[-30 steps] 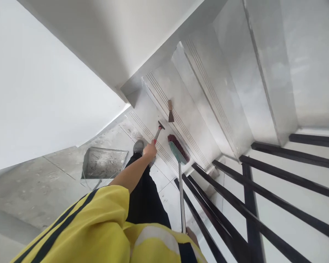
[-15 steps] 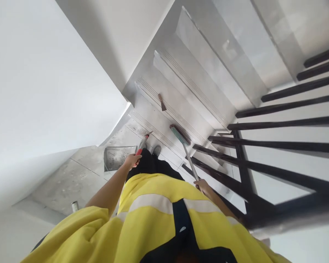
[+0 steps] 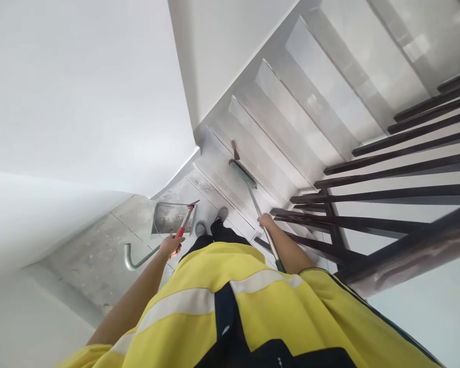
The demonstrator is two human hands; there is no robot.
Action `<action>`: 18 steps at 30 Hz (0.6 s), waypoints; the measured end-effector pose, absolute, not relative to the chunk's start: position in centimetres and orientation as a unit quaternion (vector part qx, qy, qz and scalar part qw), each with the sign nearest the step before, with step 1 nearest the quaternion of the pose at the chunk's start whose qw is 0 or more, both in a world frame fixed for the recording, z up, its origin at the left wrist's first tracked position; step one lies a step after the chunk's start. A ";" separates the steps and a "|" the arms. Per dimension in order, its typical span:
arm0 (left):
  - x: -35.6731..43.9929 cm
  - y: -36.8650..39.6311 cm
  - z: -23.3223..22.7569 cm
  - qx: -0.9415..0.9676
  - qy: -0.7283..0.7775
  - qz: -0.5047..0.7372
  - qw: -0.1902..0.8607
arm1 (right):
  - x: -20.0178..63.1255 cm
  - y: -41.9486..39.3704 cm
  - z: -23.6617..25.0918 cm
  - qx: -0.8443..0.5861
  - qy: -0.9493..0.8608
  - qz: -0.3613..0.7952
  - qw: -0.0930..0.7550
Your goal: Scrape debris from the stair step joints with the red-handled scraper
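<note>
My left hand [image 3: 170, 246] is closed around the red grip of a long-handled scraper [image 3: 184, 221]. Its thin dark blade is near the right edge of a grey metal pan [image 3: 174, 217] on the floor; whether they touch, I cannot tell. A hooked grey tube [image 3: 128, 258] runs to my left wrist, its other end hidden. My right hand [image 3: 266, 221] grips the metal shaft of a broom [image 3: 243, 174]. The broom's green head with dark bristles lies on a lower stair tread. Just beyond it on the stairs is a putty knife [image 3: 235, 150] with a brown handle.
Pale stairs [image 3: 287, 117] rise toward the upper right. Dark railing bars [image 3: 368, 194] line their right side, with a thick handrail [image 3: 414, 255] nearer me. A white wall [image 3: 99, 102] fills the left. Stained floor tiles [image 3: 115, 230] surround my shoes [image 3: 210, 221].
My left hand has moved down and left, drawing the scraper blade off the step edge toward the pan. The broom head has shifted up the stairs, close to the putty knife. The view has turned.
</note>
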State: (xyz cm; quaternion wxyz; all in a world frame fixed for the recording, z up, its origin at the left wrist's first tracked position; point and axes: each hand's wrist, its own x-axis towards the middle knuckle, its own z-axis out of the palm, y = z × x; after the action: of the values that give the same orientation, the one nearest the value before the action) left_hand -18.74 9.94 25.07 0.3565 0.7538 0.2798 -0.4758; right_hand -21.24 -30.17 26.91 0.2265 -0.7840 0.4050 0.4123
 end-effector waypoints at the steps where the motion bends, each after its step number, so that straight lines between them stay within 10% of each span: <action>1: -19.5 10.7 25.3 0.752 0.289 -0.473 0.356 | -19.8 -29.2 25.9 -0.784 0.399 0.413 0.236; 18: -21.6 14.0 26.9 0.737 0.301 -0.445 0.411 | -17.3 -27.2 27.3 -0.752 0.409 0.299 0.421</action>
State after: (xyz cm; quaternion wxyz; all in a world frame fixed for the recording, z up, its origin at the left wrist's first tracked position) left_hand -21.61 13.97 26.90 0.4107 0.7368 0.3011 -0.4447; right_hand -17.33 -27.17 27.33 0.4213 -0.7520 0.4093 0.2990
